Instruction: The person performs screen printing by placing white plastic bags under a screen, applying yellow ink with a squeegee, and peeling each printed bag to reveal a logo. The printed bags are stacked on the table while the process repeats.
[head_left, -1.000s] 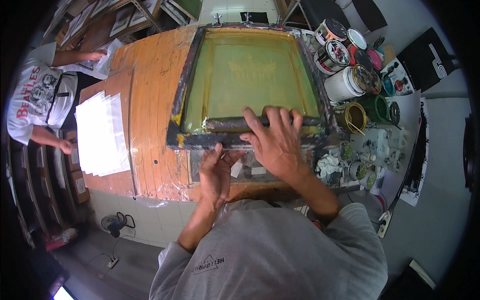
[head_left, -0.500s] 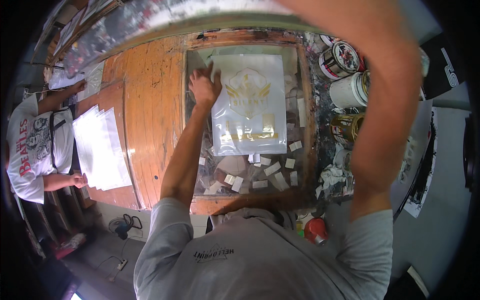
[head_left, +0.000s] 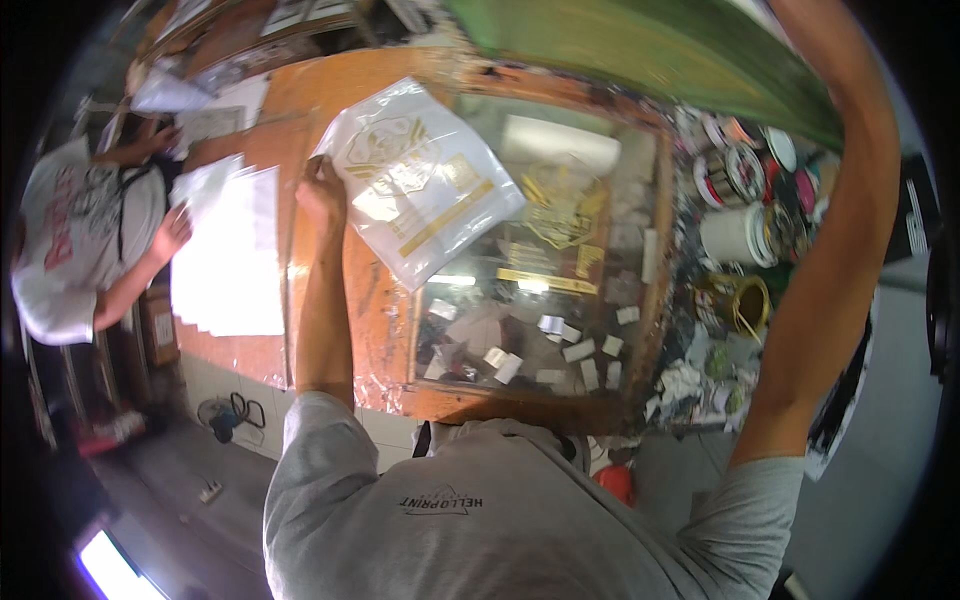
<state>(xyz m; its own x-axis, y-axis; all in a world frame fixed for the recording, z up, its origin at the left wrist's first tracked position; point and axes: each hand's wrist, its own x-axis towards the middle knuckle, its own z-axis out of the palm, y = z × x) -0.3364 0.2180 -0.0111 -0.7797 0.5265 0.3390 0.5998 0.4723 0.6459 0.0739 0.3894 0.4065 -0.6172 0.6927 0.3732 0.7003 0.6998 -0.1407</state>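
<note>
My left hand (head_left: 323,195) pinches the left edge of a translucent white plastic bag (head_left: 385,230) printed in gold. The bag is lifted and tilted over the wooden tabletop and the left part of a glass panel (head_left: 480,320). A matching gold design (head_left: 562,215) shows at the panel, to the right of the bag. My right arm (head_left: 840,240) reaches up past the top edge, and its hand is out of the picture. Close to where that arm leaves the view slants a raised green screen (head_left: 640,50).
Small pale pieces (head_left: 508,368) are scattered at the panel's lower part. Paint cans and tubs (head_left: 730,235) crowd the right side, with crumpled tissue (head_left: 682,380) below. At left, a co-worker (head_left: 95,240) stands by a stack of white sheets (head_left: 230,260) on the wooden table (head_left: 290,130).
The bag has come off the glass panel and swung left in my left hand, which was open beside it. The gold design beneath is now uncovered. The screen appears lower in view.
</note>
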